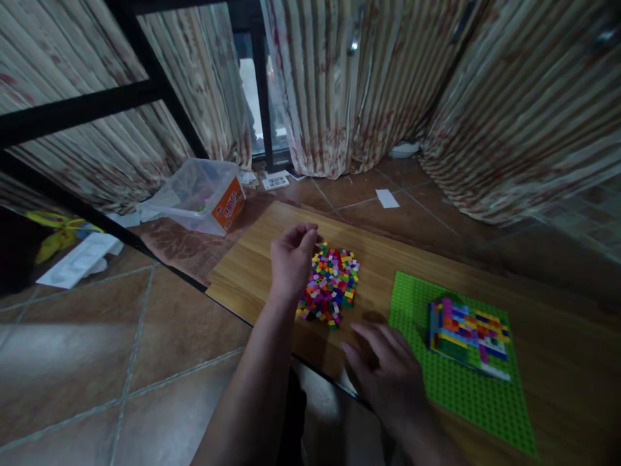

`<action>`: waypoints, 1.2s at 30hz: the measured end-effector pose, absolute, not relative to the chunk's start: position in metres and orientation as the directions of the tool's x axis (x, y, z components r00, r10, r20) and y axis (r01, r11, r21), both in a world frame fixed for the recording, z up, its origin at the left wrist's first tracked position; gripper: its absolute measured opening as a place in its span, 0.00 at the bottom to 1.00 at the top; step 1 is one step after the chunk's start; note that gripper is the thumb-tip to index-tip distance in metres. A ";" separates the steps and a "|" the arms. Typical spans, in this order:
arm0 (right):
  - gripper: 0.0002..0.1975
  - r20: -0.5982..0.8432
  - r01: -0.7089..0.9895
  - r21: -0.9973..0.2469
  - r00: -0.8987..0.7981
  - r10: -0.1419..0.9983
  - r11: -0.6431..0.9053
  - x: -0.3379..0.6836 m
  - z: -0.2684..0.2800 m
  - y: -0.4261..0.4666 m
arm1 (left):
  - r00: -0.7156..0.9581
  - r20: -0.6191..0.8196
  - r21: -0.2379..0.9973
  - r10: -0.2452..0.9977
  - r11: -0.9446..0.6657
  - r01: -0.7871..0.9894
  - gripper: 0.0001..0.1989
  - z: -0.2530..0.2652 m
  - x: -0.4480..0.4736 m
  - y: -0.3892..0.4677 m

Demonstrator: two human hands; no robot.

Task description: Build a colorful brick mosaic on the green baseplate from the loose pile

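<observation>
Left hand (292, 259) at the far left edge of the loose heap of small multicoloured plastic bricks (334, 278), thumb and fingertips drawn narrow; cannot tell whether a brick sits between them. Right hand (391, 369) low over the near edge, fingers loosely parted, palm down, nothing visible in its grasp. Heap lies mid-scene on the brown wooden worktop (373, 285); to its right, apart from it, the square green studded baseplate (407, 304), carrying a low multicoloured block of joined bricks (468, 333). Judgement on handling: take bricks from the heap's rim rather than its middle, one at a time, gripping by the sides so the studs stay free. Keep the left wrist raised, since a dragging forearm could sweep pieces off the near edge. Right hand is well placed to steady the baseplate; press straight down over supported bricks, as sideways force might shear the joined layers.
</observation>
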State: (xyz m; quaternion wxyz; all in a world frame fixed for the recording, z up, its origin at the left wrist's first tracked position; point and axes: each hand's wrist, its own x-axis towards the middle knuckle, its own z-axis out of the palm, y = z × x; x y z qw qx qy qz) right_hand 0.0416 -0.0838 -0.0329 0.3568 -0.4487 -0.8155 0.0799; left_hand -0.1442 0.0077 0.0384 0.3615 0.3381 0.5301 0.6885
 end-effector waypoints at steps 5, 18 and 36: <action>0.17 0.481 0.742 -0.390 -0.341 0.808 0.546 0.014 -0.037 -0.083 | -0.539 0.059 0.961 0.840 -0.194 -0.197 0.05 0.042 -0.160 0.003; 0.13 0.405 0.677 -0.345 -0.518 0.753 0.650 -0.034 -0.031 -0.068 | -0.560 -0.044 0.918 0.827 -0.187 -0.349 0.06 0.045 -0.182 -0.004; 0.11 0.471 0.685 -0.323 -0.482 0.739 0.653 0.032 -0.035 -0.049 | -0.533 -0.064 0.917 0.844 -0.161 -0.365 0.07 0.044 -0.184 -0.006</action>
